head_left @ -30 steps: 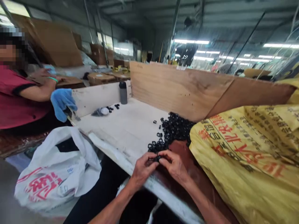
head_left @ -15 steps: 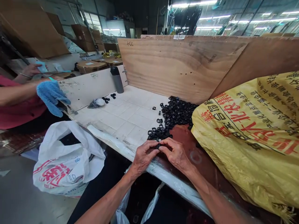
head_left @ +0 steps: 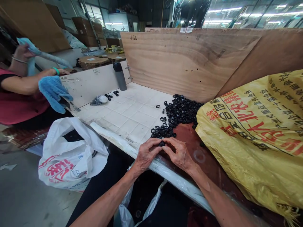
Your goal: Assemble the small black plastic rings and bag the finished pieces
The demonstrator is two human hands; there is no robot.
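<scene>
My left hand (head_left: 147,154) and my right hand (head_left: 178,154) meet over the table's near edge, thumbs and fingertips pinched toward each other. Between them is a small black plastic part (head_left: 162,143), mostly hidden by the fingers; both hands grip it. Right behind the fingertips lies a small cluster of black ring-like clips (head_left: 163,130). It runs back into a larger heap of the same black parts (head_left: 183,108) against the wooden board. Several single clips lie loose on the left side of the heap.
A yellow woven sack (head_left: 248,135) covers the right side. A grey bottle (head_left: 120,77) stands in the far left corner, with a small plastic bag (head_left: 99,100) before it. A white bag (head_left: 73,157) hangs at left. Beyond the low partition, another person (head_left: 26,91) handles a pale blue item.
The camera view has shifted slightly. My hands stay pinched together at the same place by the clips. At left, the other person's raised hand has lifted the pale blue item, stretching it out.
</scene>
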